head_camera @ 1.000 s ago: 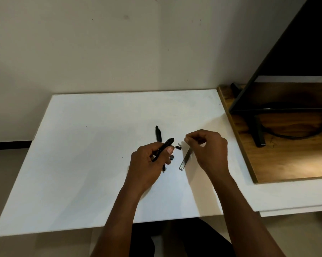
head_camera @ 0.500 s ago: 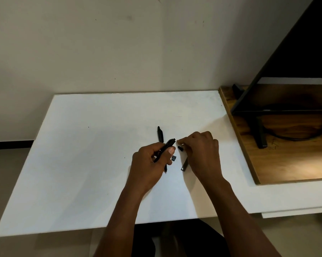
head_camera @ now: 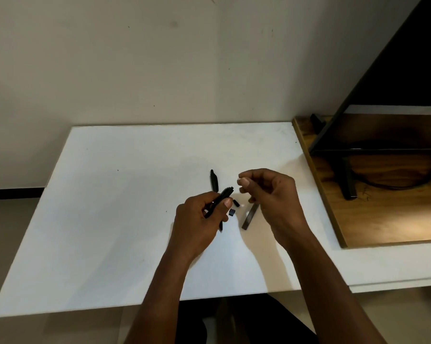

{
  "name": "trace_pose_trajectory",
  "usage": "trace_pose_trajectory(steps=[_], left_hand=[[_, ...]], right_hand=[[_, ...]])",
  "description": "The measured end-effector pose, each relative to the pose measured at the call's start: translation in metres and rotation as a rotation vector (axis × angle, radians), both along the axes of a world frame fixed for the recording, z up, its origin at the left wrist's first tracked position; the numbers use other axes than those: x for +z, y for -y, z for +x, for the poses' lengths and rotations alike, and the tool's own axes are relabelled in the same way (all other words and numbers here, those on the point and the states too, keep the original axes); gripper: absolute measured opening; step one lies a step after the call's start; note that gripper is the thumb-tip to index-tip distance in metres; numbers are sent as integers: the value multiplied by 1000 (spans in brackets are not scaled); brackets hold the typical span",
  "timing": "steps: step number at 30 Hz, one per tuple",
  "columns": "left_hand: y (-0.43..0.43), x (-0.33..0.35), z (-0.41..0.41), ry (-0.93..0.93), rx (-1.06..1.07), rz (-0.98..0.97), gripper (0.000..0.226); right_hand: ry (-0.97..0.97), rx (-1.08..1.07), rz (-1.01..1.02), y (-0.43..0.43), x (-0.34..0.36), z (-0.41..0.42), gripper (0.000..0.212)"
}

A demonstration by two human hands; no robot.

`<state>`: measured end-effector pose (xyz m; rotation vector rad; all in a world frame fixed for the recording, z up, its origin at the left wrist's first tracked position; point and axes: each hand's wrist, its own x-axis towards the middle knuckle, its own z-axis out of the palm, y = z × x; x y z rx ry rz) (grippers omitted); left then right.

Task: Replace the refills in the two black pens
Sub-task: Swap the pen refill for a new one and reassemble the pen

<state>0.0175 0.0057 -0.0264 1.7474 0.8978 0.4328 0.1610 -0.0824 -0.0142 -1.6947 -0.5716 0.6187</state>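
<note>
- The long thin black plastic pen barrel (head_camera: 220, 199) sits in the left hand (head_camera: 197, 219), fingers closed around it, open end pointing up and right.
- The right hand (head_camera: 271, 194) is nearest that end, thumb and finger pinched together; what they pinch is too small to tell.
- Another black pen piece (head_camera: 214, 180) lies on the white tabletop (head_camera: 110, 219) just behind.

White table (head_camera: 110, 219) left half open — pen parts (head_camera: 235, 203) crowd the middle.

Right hand's (head_camera: 271, 194) pinched item indiscernible
</note>
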Motion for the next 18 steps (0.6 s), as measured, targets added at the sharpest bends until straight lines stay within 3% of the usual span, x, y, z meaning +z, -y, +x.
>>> trace_pose_trajectory(steps=[10,18], left_hand=[[-2,-3,0,-16,-10,37,19],[-2,-2,-1,-7,-20,45,19]], right_hand=[[-13,84,-11,0,0,-6,11],[186,188,-96,0,4,-4,14]])
